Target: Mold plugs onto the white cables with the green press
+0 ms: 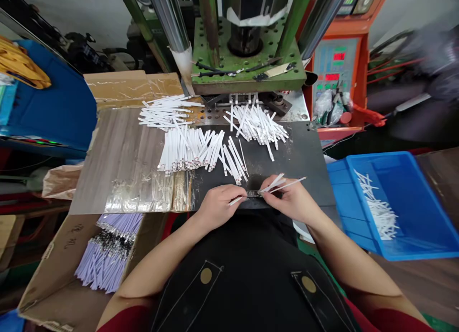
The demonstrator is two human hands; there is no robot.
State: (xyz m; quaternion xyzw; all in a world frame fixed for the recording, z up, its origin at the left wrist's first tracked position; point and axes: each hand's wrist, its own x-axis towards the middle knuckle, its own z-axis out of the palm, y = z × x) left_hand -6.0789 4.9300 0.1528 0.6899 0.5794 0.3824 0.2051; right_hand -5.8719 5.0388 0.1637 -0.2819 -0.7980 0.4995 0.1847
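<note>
My left hand (219, 204) is closed in a pinch at the front edge of the dark bench, with a short white strip (235, 201) jutting from its fingertips. To its right, my right hand (292, 199) pinches a few thin white strips (278, 180) that fan out past the thumb and fingers. A small metal piece with a row of slots (253, 193) lies between the fingertips of both hands; I cannot tell how firmly either one grips it. Just beyond the hands lie loose white strips (234, 157) with metal-looking ends, beside a larger pile (190, 148).
More white strips (256, 124) lie before the green press (251, 81). A blue bin (423, 217) at right holds white strips. Lower left, a cardboard box (46, 274) contains bundled purple strips (103, 265). An orange control box (362, 50) stands right of the press.
</note>
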